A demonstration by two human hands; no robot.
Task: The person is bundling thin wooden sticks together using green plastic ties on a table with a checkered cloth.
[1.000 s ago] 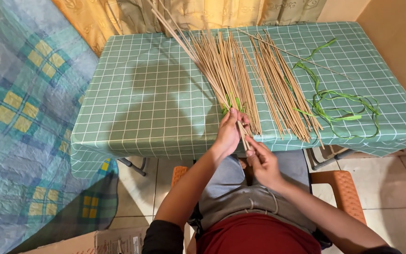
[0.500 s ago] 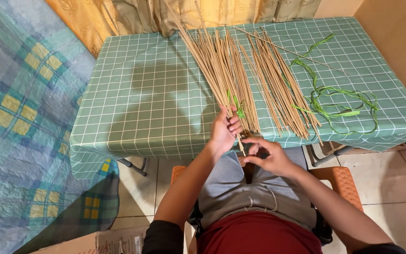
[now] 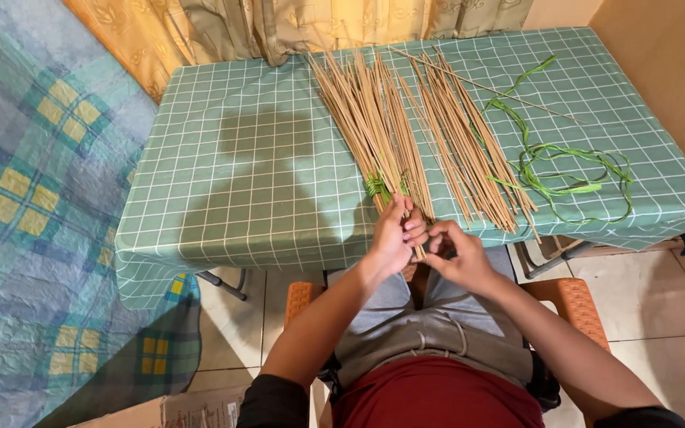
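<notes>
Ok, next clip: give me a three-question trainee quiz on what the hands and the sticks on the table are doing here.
1. True or false: the left hand grips the near end of the tied stick bundle at the table edge.
2. What colour is the strip binding that bundle? A) red B) green C) white
3. What lies on the checked tablecloth to the right of the loose sticks?

Key
1. True; the right hand sits just beside it, its fingers at the same stick ends.
2. B.
3. A tangle of loose green strips.
</notes>
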